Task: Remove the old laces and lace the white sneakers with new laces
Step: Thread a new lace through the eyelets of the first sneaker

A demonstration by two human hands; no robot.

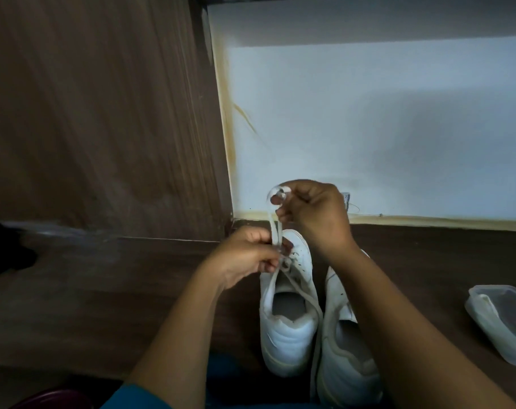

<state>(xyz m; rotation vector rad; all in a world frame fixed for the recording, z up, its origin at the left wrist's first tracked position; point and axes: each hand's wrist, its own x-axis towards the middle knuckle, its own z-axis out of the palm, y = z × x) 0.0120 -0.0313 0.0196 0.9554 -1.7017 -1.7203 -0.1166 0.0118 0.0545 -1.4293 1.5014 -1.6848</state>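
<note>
Dark wood surface [132, 290], white wall [369, 128] behind. Pinching lace [272, 224] in both: left hand [245, 258] curled low, right hand [313, 211] high. Hiding second sneaker [339, 358] partly under forearm [398, 305]; possibly unlaced.

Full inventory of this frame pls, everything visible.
white low-top sneakers: 2, white, side by side on brown wooden surface, toes toward white wall
flat off-white shoelace: 1, off-white, runs from left sneaker up between both hands
clear plastic container: 1, transparent, on surface, far right
black object: 1, black, far left, too dark to identify
maroon rounded object: 1, maroon, bottom-left corner
left hand: 1, grip pinches shoelace above sneaker
right hand: 1, grip pinches shoelace loop, higher up
</note>
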